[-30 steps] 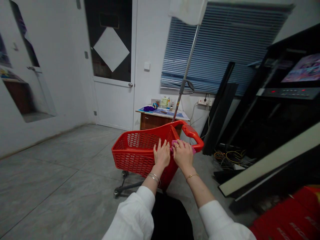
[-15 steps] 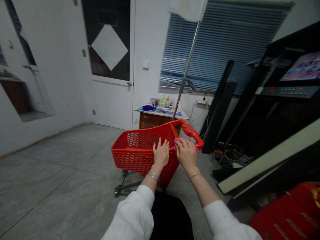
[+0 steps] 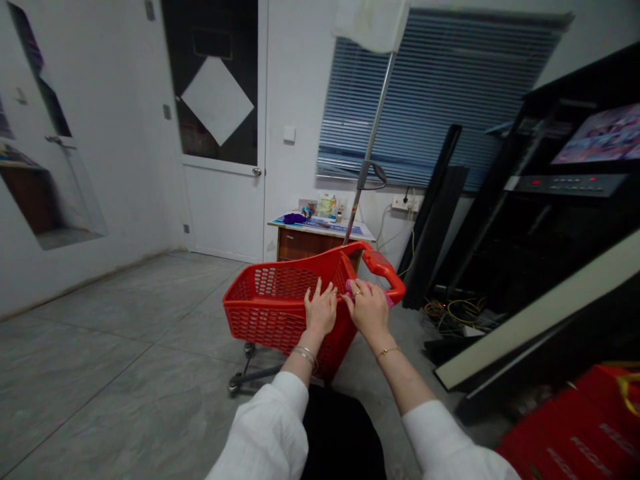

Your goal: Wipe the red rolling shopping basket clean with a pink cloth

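A red plastic shopping cart (image 3: 265, 321) stands in front of me, its curved handle (image 3: 384, 269) on the right. On the near rim rests my left hand (image 3: 321, 309), fingers spread over the edge into the basket. Just right of it, my right hand (image 3: 367, 308) presses a pink cloth (image 3: 391, 300) onto the rim near the handle. Most of the cloth is hidden under the palm and fingers. A grey pole (image 3: 379, 113) with a white sign at its top rises behind the cart's handle end.
A small wooden desk (image 3: 290, 245) with bottles and a purple cloth is behind the cart. Right of it lean dark panels (image 3: 445, 213) and a long pale board (image 3: 540, 310), with cables on the floor. Red boxes (image 3: 575, 433) lie at lower right. A white door (image 3: 225, 207) is at the back.
My right hand has slid slightly left along the rim with the pink cloth, closer to my left hand. The left hand stays in place on the rim.
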Demonstrator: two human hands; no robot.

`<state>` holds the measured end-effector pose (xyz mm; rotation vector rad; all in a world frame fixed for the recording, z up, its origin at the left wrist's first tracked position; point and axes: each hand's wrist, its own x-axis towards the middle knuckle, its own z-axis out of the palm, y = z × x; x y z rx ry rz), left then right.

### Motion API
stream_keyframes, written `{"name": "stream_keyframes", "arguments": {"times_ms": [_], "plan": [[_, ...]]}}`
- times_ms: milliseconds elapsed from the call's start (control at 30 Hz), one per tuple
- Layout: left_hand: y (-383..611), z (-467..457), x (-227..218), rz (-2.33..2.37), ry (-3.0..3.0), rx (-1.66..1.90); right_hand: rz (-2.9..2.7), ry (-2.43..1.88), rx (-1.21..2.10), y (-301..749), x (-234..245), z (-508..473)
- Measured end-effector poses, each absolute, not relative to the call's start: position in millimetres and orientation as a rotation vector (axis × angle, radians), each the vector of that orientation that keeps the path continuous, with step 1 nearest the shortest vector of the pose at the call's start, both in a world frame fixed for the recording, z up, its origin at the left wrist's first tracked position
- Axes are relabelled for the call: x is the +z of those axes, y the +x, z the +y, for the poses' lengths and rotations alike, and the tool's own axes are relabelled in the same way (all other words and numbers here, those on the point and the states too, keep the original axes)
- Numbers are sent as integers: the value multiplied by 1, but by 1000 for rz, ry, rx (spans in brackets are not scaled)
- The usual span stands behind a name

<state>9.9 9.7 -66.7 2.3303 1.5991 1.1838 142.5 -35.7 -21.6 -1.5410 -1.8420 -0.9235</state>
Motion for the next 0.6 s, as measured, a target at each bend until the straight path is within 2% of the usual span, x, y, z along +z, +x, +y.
{"name": "stream_keyframes", "arguments": {"times_ms": [133, 233, 367, 500, 600], "plan": [[4, 11, -68, 1582, 2363, 1151, -1936, -1558, -903, 174, -5, -35], [7, 13, -69, 1586, 2362, 1158, -1778, -1670, -882, 203, 6, -31], [13, 12, -70, 1589, 2346, 1172, -1690, -1645, -923, 187, -4, -33], [7, 12, -67, 1559, 2367, 1146, -1810, -1557, -961, 152, -20, -39], [0, 14, -65, 1528, 2387, 1109, -1921, -1534, -938, 163, -13, -40]]}}
